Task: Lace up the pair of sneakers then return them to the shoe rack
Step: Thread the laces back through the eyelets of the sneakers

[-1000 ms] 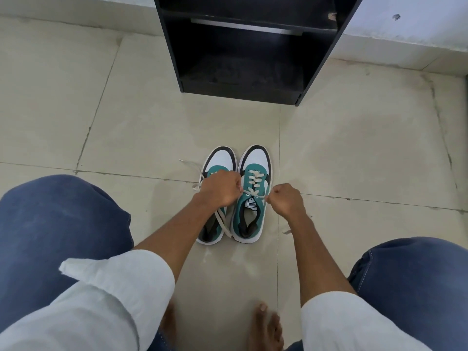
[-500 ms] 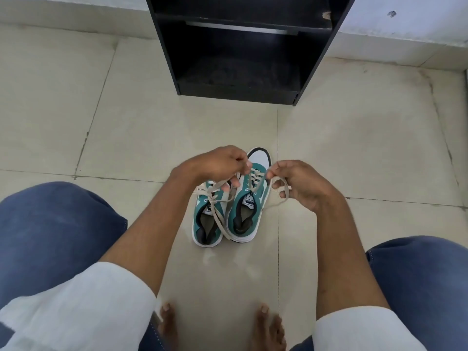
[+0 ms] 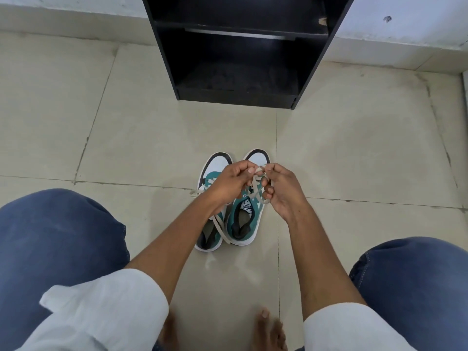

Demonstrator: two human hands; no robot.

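Two teal-and-white sneakers stand side by side on the floor, soles down, toes toward the rack point(image 3: 240, 72). The right sneaker point(image 3: 244, 219) has its cream lace point(image 3: 257, 192) drawn up into loops above the tongue. The left sneaker point(image 3: 210, 231) has loose lace ends trailing over its opening and out to its left. The black rack stands open-fronted, well apart from them.

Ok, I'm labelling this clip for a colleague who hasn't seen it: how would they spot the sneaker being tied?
Start at the black shoe rack against the wall; on the floor tiles before it stand two teal-and-white sneakers side by side. The right sneaker is the one: both hands, left hand and right hand, hold its beige lace above it, while the left sneaker has loose laces trailing.
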